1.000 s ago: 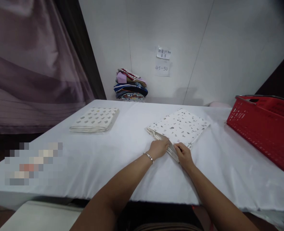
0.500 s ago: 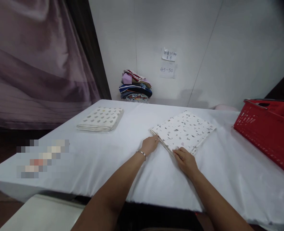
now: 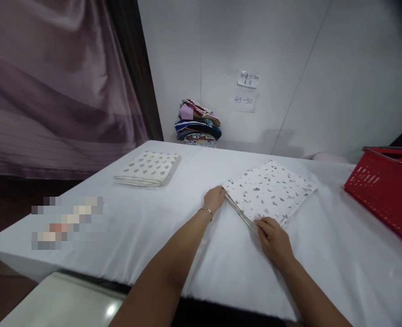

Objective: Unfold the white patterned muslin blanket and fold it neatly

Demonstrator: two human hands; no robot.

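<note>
A folded white cloth (image 3: pixel 272 188) with small dark and grey prints lies at an angle on the white-covered table (image 3: pixel 187 236). My left hand (image 3: pixel 215 198), with a bracelet at its wrist, is closed on the cloth's left corner. Along the near edge, my right hand (image 3: pixel 272 236) pinches the folded layers close to the front corner. The fingertips of both hands are partly hidden by the cloth or by the hands themselves. Further left rests a second folded cloth (image 3: pixel 149 169), cream with grey motifs, untouched.
A red plastic basket (image 3: pixel 384 181) stands at the table's right side. Behind the far edge is a stack of folded fabrics (image 3: pixel 198 122) against the wall. Paper signs (image 3: pixel 245 100) hang above. A pale, glossy surface (image 3: pixel 65 299) sits below the table's front left; a pixelated patch (image 3: pixel 66 222) covers part of the tabletop.
My left hand has moved from the middle of the near edge to the left corner. The raised top layer now lies flat. The view has turned slightly left.
</note>
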